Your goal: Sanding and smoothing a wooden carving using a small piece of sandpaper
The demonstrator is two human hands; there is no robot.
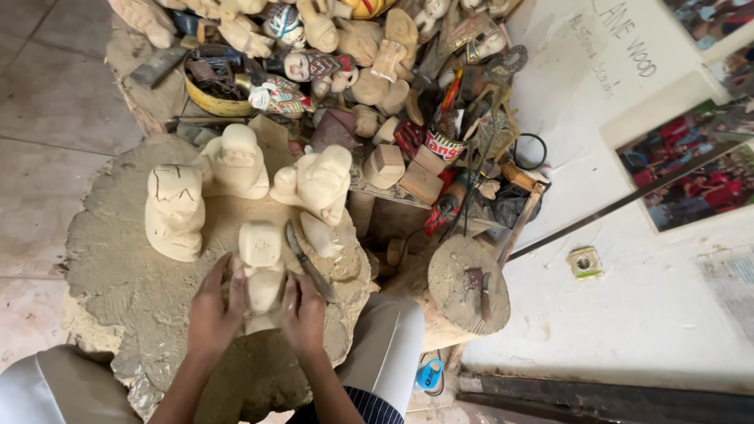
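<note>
gripping a pale wooden figure (261,271) between left hand (214,310) and right hand (305,312), fingers pressed to its sides; long axis pointing away, toward the three bigger carvings (236,184).

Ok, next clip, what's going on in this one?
A person sits at a big rough wooden block, holding a pale unpainted wooden figure upright between both hands: the left hand on one side, the right hand on the other. A metal carving tool lies beside the right hand. Three more unpainted carvings stand farther back on the block, and behind them is a cluttered pile of painted figures and tools.
</note>
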